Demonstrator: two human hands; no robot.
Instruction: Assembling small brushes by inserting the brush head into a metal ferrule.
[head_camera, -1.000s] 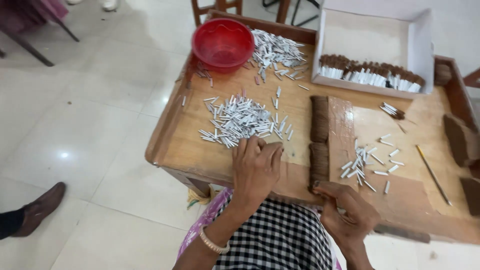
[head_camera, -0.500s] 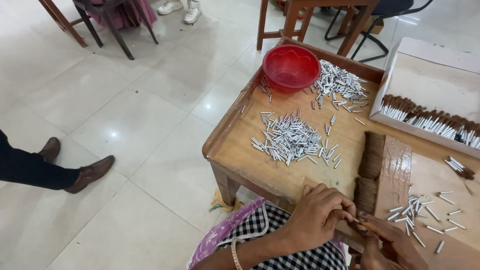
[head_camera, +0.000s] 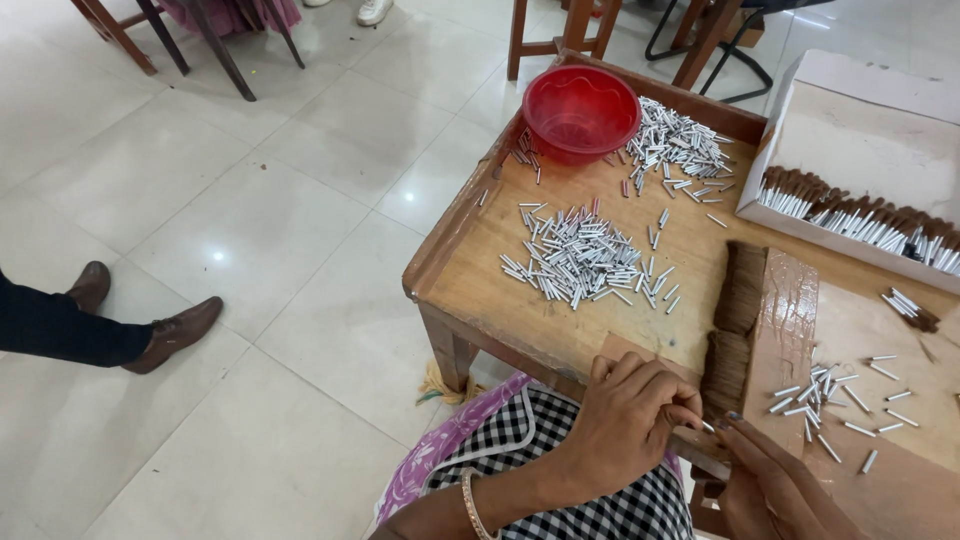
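Observation:
My left hand (head_camera: 622, 420) and my right hand (head_camera: 770, 485) meet at the near edge of a wooden work table (head_camera: 470, 255). Their fingertips pinch something small between them, right beside a bundle of brown bristle fibre (head_camera: 727, 365); what exactly is pinched is too small to tell. A pile of small silver metal tubes (head_camera: 585, 260) lies in the middle of the table. A few more tubes (head_camera: 835, 405) lie scattered to the right of my hands.
A red plastic bowl (head_camera: 582, 112) stands at the far corner beside another heap of tubes (head_camera: 680, 150). A white box (head_camera: 860, 150) holds a row of brown-tipped brush heads. Another person's shoes (head_camera: 150, 325) rest on the tiled floor at left. Chair legs stand beyond.
The camera has swung left and down. My left hand drew back from the tube pile to the near table edge, where it joined my right hand at the fibre bundle.

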